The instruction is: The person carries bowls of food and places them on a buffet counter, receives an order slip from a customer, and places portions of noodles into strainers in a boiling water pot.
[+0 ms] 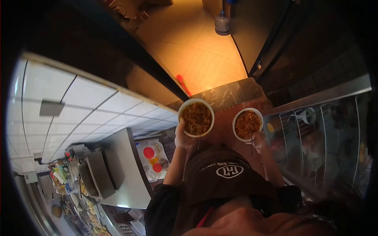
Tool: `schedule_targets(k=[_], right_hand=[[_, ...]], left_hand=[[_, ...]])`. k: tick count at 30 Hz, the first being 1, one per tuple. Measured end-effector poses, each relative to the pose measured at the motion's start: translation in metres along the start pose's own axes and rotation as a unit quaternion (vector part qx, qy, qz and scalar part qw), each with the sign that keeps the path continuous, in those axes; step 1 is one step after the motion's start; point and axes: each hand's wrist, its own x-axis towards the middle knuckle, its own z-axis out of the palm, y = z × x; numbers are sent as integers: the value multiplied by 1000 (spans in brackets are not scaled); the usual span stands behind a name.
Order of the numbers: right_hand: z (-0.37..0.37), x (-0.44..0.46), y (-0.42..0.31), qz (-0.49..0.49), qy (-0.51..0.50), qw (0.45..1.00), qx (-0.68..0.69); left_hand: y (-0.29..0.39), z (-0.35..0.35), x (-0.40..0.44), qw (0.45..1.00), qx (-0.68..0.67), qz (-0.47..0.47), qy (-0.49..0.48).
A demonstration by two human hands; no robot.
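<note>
My left hand (pixel 182 135), in a clear plastic glove, grips the side of a white bowl (pixel 213 118) with brown, noodle-like food (pixel 195 117) in it. Level with it to the right, my right hand (pixel 259 141), also gloved, holds a smaller-looking white bowl (pixel 234 122) of reddish-brown, crumbly food (pixel 248 123). Both bowls are held apart in front of my dark apron (pixel 212 173), which bears a white logo. A thin dark stick-like line shows below each bowl; I cannot tell what it is. Fingers under the bowls are hidden.
Ahead, a doorway with a dark stone sill (pixel 232 94) opens onto a lit floor (pixel 197 47). A water jug (pixel 222 25) stands beyond it. White tiled wall (pixel 90 98) and a steel counter (pixel 126 173) are at left. A wire rack (pixel 325 129) stands at right.
</note>
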Motion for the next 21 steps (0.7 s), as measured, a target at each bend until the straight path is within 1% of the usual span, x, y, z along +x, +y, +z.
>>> schedule_targets(k=[3,4,5,6,7,8,9,10,11,12,13,14,15,16,17,18,19,20,21], right_hand=[[3,26,-41,0,15,999,29],[6,39,-55,-1,24,999,38],[10,49,-64,-5,36,998,51],[0,64,-59,-33,41,997,50],[7,77,-71,-37,68,996,42],[13,89,-82,-41,96,994,34],[31,89,-107,-14,145,989,16],[28,99,-106,14,172,981,-84],[21,127,-106,-6,167,983,-74],[20,150,-113,-27,161,985,-64],[17,176,-118,-37,161,986,15],[23,197,-130,-47,161,981,95],[38,211,-156,-15,205,970,132],[-1,254,-136,-19,147,978,148],[-38,263,-106,-54,72,982,166],[-4,252,-151,-60,49,980,185],[40,234,-208,-53,24,978,200],[47,247,-221,-47,-6,986,158],[54,277,-236,-34,-41,993,101]], left_hand=[[-3,2,91,990,99,26,-100],[-4,15,115,964,238,91,-73],[-2,27,136,913,370,142,-98],[1,44,152,840,491,196,-124],[7,60,170,748,595,257,-144],[1,53,211,769,564,259,-152],[-5,45,249,792,531,261,-150],[2,60,250,882,407,167,-170],[8,90,265,942,267,72,-188],[12,117,287,970,119,-23,-210],[11,129,314,978,124,-40,-165],[9,128,345,977,136,-53,-155],[9,134,367,977,148,-65,-141],[4,140,387,982,134,-56,-120],[3,137,359,984,115,-29,-133],[-2,145,366,981,110,-14,-156],[-2,158,374,982,112,-4,-152],[-5,163,357,985,119,4,-128],[-15,152,371,987,94,35,-127]])
